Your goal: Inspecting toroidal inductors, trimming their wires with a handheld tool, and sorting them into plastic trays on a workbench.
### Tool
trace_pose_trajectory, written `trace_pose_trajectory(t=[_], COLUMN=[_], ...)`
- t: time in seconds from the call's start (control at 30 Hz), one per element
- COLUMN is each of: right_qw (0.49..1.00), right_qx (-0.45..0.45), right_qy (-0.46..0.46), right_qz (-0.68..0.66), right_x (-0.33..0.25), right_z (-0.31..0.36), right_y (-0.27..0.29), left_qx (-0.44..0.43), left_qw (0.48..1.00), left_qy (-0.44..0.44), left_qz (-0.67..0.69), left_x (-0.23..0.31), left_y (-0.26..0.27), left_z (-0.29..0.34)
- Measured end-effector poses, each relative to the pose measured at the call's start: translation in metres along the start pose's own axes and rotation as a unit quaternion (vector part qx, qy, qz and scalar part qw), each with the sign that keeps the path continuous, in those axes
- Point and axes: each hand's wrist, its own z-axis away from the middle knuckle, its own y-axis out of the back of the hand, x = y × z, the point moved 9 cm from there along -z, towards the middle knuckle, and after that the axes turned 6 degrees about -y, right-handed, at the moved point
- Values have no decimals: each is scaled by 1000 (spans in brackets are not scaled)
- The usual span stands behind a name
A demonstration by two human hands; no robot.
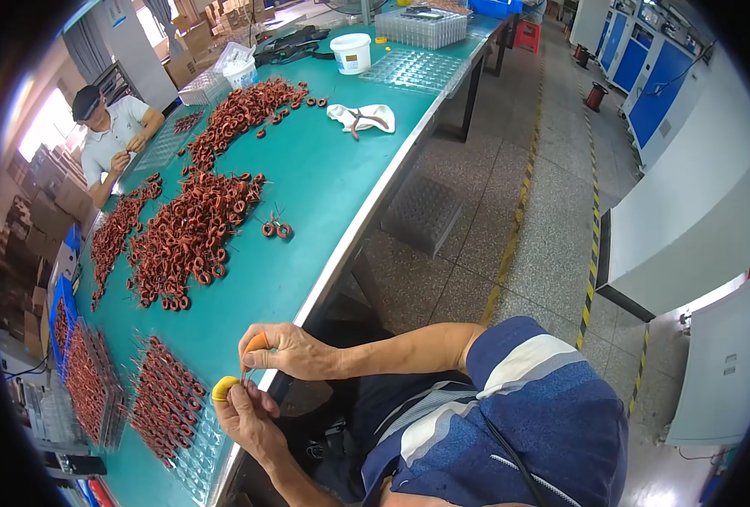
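At the edge of a long green workbench [324, 186], a worker's right hand [295, 351], its orange-capped fingertip pinched closed, grips the thin leads of a small copper-wound coil [246, 372], while the left hand [244, 414], thumb in a yellow cot, closes on it from below, apparently steadying it. Heaps of finished copper coils [193, 232] lie within reach, and filled clear trays [168, 406] sit just beside the hands. Farther along, a second person [113, 135] works.
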Motion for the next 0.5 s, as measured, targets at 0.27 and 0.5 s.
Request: trace_pose_trajectory(t=[0.27, 0.5], right_qw=[989, 998], right_qx=[43, 10], right_qy=[69, 35], right_qz=[124, 60], right_x=[5, 10], right_z=[2, -1], right_y=[7, 1], left_qx=[3, -91], left_qw=[999, 990], left_qy=[-26, -42], left_qz=[-26, -98], left_x=[0, 3], left_y=[5, -11], left_z=[-4, 4])
